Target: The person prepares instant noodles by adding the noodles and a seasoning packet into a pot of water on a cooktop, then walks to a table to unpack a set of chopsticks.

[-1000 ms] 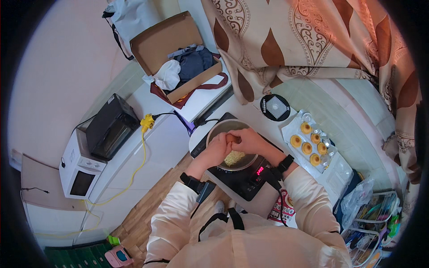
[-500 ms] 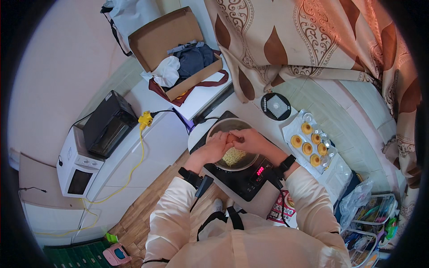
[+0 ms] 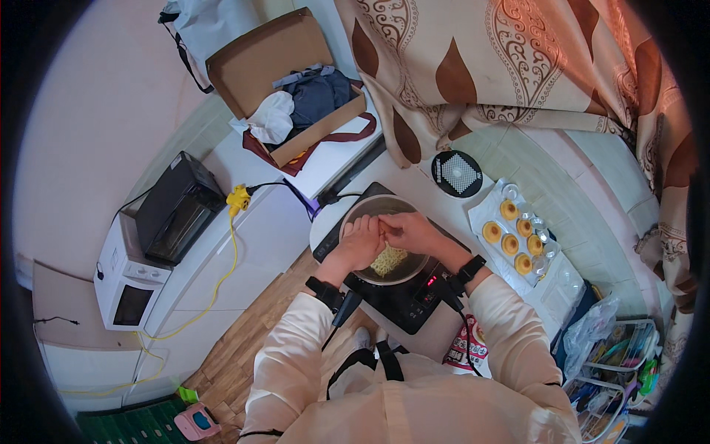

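A round metal pot (image 3: 421, 260) stands on a black induction cooker (image 3: 405, 314) with a red lit display. A pale block of noodles (image 3: 389, 260) lies inside the pot. Over its far half, my left hand (image 3: 361, 243) and my right hand (image 3: 411, 231) meet, fingers curled together. What looks like a brown egg is between them, now mostly hidden by the fingers. Each wrist wears a black strap with a small device.
Right of the cooker lie a tray of egg tarts (image 3: 510, 244) and a round black-and-white mat (image 3: 456, 174). A red-and-white packet (image 3: 464, 351) is at the near edge. Leftward stand a black oven (image 3: 180, 211), a white microwave (image 3: 133, 296) and an open cardboard box (image 3: 318, 133).
My left hand has turned slightly and its fingers cover more of the egg. Both hands stay joined above the pot. The cooker's display looks dimmer.
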{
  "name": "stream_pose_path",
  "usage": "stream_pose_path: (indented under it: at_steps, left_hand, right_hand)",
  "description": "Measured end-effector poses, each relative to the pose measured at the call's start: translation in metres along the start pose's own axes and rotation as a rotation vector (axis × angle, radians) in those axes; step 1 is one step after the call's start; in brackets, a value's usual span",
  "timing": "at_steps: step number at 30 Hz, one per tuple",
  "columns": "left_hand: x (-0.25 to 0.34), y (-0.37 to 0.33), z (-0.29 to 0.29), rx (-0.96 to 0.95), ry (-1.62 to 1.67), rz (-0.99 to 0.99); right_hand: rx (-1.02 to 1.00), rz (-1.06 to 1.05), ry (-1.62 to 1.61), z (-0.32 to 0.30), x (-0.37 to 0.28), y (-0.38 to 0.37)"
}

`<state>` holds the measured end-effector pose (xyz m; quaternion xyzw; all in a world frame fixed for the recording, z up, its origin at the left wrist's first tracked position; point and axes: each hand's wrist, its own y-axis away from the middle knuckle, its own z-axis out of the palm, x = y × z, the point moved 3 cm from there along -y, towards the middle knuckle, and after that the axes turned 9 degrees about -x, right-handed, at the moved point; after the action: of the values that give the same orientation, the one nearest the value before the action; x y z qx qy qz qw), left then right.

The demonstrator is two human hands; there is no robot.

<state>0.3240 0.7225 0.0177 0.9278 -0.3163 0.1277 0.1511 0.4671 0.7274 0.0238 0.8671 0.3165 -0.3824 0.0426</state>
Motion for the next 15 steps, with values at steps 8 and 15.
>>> stream_pose_path:
  at_steps: [8, 15]
  left_hand:
    - [-0.009, -0.001, 0.009, 0.108, -0.208, 0.072]
    - [-0.005, -0.007, 0.004, 0.186, -0.521, 0.116]
  right_hand:
    - [-0.104, -0.019, 0.040, -0.003, 0.000, 0.001]
    - [-0.191, -0.035, 0.302, -0.005, 0.005, 0.003]
